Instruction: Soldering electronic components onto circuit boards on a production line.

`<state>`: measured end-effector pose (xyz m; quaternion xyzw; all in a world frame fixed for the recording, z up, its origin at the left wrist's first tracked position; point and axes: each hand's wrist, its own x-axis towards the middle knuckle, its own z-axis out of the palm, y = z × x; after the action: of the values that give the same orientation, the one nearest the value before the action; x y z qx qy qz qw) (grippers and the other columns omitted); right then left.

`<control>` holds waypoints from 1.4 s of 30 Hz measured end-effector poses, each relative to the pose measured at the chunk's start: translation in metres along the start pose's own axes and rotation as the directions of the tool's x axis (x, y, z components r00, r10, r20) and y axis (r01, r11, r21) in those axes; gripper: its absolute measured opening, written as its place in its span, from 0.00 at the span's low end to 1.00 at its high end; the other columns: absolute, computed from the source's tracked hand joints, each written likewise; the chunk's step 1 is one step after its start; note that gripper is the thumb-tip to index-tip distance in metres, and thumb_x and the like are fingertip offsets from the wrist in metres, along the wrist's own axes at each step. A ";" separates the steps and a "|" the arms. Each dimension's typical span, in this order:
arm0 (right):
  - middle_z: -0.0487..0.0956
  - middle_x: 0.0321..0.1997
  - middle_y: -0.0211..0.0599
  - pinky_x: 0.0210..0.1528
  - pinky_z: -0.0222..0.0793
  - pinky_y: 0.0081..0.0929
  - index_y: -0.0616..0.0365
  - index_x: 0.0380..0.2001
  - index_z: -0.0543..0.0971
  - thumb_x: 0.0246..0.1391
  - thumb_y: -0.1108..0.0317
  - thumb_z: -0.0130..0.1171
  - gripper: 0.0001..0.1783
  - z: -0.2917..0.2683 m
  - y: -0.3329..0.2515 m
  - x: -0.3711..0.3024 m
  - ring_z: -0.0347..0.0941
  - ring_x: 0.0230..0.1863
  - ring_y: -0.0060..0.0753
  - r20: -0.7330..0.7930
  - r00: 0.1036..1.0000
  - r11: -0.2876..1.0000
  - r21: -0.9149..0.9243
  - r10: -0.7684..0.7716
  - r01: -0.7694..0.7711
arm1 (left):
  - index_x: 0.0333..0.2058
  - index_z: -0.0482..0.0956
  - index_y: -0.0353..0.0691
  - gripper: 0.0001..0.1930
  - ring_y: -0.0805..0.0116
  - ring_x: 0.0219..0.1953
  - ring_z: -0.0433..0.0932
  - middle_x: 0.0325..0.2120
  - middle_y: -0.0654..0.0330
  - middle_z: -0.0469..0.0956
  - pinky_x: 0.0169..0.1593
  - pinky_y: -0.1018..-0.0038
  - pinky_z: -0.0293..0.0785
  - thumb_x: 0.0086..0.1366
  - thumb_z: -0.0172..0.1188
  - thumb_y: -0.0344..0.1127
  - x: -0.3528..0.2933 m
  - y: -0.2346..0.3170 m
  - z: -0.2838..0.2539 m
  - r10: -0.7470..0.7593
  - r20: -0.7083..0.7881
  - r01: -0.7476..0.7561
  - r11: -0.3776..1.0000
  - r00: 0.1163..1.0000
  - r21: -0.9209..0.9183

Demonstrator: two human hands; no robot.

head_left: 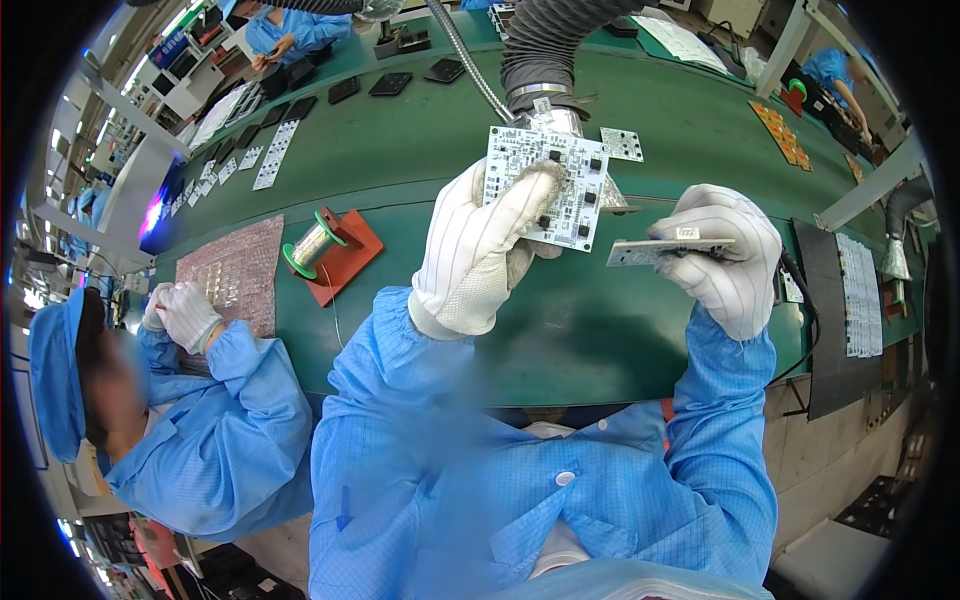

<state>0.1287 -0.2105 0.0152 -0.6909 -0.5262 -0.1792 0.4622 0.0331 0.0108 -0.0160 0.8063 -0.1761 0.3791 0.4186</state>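
My left hand [470,245], in a white striped glove, grips a white circuit board [575,195] by its left side, thumb on the face. Small black parts dot the board, which faces up toward me. In my right hand [725,255], gloved alike, a second circuit board [632,252] is pinched between thumb and fingers. That one is seen nearly edge-on, with a small white label on it. Both boards are held above the green bench, apart from each other. Behind the left board stands the metal end of a black ribbed hose [545,100].
A solder wire spool [314,243] sits on a red stand to the left. Another white board [622,144] lies behind my hands. At the left a co-worker [210,410] works over bubble wrap [235,265]. Board strips [858,295] lie on a black mat at the right.
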 end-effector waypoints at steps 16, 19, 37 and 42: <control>0.75 0.28 0.32 0.29 0.63 0.20 0.65 0.26 0.77 0.39 0.71 0.63 0.10 -0.005 0.013 0.007 0.69 0.28 0.24 0.040 0.999 0.982 0.190 -0.005 -0.002 | 0.44 0.76 0.37 0.23 0.66 0.20 0.71 0.21 0.60 0.72 0.26 0.72 0.68 0.45 0.61 0.21 0.007 -0.004 -0.006 0.232 0.298 -0.232 0.972 0.926 -0.037; 0.77 0.28 0.31 0.31 0.63 0.18 0.65 0.29 0.77 0.45 0.66 0.62 0.12 -0.007 0.014 0.005 0.70 0.28 0.21 -0.098 0.916 0.904 0.232 0.389 -0.359 | 0.44 0.76 0.37 0.26 0.65 0.20 0.70 0.19 0.61 0.71 0.26 0.71 0.67 0.40 0.62 0.20 0.011 -0.003 -0.013 0.205 0.415 -0.125 0.969 0.886 -0.211; 0.79 0.29 0.31 0.34 0.67 0.18 0.65 0.33 0.77 0.52 0.68 0.61 0.10 -0.006 0.017 0.003 0.72 0.29 0.17 -0.060 0.848 0.758 0.486 0.526 -0.435 | 0.49 0.74 0.37 0.34 0.63 0.21 0.71 0.25 0.58 0.73 0.27 0.72 0.70 0.36 0.62 0.14 0.006 0.000 0.006 0.353 0.104 -0.352 0.936 0.930 -0.031; 0.78 0.29 0.29 0.33 0.66 0.17 0.64 0.33 0.77 0.50 0.68 0.60 0.10 -0.003 0.007 0.003 0.70 0.29 0.17 -0.044 0.846 0.760 0.466 0.532 -0.454 | 0.50 0.73 0.35 0.33 0.62 0.24 0.72 0.32 0.54 0.75 0.29 0.72 0.71 0.39 0.60 0.12 -0.002 0.004 0.001 0.226 0.173 -0.217 0.974 0.959 -0.065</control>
<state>0.1372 -0.2117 0.0159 -0.6645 -0.3094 0.0129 0.6801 0.0300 0.0078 -0.0159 0.8026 -0.3107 0.3454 0.3741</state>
